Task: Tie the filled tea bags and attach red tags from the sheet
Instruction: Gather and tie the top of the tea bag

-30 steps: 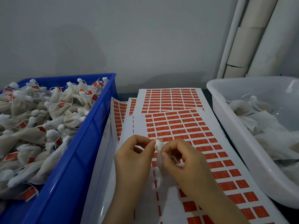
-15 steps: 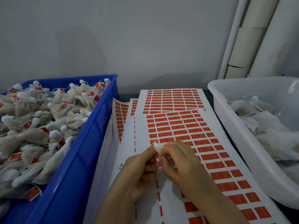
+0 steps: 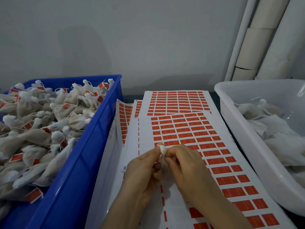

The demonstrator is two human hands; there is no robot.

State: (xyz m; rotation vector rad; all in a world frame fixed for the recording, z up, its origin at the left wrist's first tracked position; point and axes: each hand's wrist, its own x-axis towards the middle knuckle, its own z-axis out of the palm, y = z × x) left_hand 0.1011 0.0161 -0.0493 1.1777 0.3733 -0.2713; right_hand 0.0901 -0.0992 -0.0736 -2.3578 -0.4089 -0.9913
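Grey wall behind, sheets of red tags under our hands. Our left hand and right hand pinch one white tea bag between curled fingertips, its bunched top poking up at 12 o'clock above the sheet.

Dark table, visible only in strips. Blue crate stands on it at 9 o'clock. White tub stands at 3 o'clock. Between them, overlapping tag sheets run from 12 to 6 o'clock.
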